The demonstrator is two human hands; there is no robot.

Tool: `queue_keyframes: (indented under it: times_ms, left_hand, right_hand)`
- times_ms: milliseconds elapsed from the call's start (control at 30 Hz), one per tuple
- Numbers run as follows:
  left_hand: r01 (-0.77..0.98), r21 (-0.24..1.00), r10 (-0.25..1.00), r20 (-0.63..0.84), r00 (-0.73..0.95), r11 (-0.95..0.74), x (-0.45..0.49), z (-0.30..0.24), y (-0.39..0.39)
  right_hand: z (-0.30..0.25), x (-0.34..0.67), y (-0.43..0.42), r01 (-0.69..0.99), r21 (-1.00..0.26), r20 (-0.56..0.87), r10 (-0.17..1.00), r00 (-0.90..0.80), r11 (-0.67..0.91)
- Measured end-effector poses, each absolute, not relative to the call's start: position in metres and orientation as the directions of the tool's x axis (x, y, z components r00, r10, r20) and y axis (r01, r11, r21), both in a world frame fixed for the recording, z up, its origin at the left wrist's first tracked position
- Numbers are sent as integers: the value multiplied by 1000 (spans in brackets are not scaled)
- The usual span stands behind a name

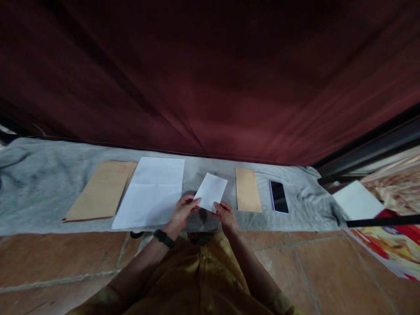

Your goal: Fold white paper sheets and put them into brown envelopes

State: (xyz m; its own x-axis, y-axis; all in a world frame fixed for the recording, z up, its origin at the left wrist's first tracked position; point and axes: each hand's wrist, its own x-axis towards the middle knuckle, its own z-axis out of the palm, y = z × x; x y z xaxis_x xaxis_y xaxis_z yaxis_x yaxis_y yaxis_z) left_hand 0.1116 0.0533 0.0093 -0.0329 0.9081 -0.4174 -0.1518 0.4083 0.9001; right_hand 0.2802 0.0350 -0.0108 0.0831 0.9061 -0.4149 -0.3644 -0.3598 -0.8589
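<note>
Between both hands I hold a small white folded sheet of paper [211, 191], tilted above the grey cloth. My left hand [184, 210], with a dark band on its wrist, pinches the lower left corner, thumb on top. At the lower right edge my right hand [225, 214] grips the paper, also with its thumb on top. Left of my hands lies a stack of white paper [152, 192] with a crease across the top sheet. To the right, a single brown envelope [248, 190] rests flat on the cloth.
A stack of larger brown envelopes [100, 192] lies at the far left. On the right is a phone [278, 197] with a dark screen. Grey cloth [308, 201] covers the narrow surface, and a dark red curtain [210, 105] hangs behind it. A black frame bar [380, 222] stands at right.
</note>
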Motion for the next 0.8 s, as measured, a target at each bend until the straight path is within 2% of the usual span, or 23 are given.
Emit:
queue_keyframes:
  times_ms: [133, 233, 333, 433, 500, 567, 600, 700, 800]
  left_hand:
    - [101, 949, 952, -304, 25, 300, 102, 3, 67]
    - [203, 937, 951, -303, 64, 285, 98, -2, 79]
    - [306, 914, 938, -319, 132, 267, 93, -4, 93]
    - [400, 883, 915, -347, 205, 245, 87, -3, 108]
    - [456, 860, 892, -373, 256, 229, 84, -3, 118]
    - [498, 842, 875, -388, 289, 209, 84, -4, 126]
    - [513, 835, 873, -387, 295, 197, 84, -5, 129]
    - [547, 822, 891, -357, 280, 157, 86, -7, 131]
    - [576, 808, 922, -310, 233, 126, 88, -7, 124]
  right_hand:
    - [-16, 289, 33, -214, -869, -460, 888, 15, -446]
    - [-20, 290, 21, -91, -860, -496, 864, -82, -502]
    - [-19, 291, 7, 131, -925, -372, 921, -114, -358]
    - [-13, 292, 5, 319, -944, -110, 992, -63, -84]
    - [-11, 291, 12, 476, -869, 94, 990, -103, 132]
    - [-14, 288, 22, 641, -692, 243, 943, -226, 332]
    - [-17, 286, 27, 700, -602, 264, 923, -281, 385]
    - [-30, 278, 36, 814, -399, 253, 904, -344, 422]
    - [-39, 275, 36, 864, -307, 247, 910, -333, 399]
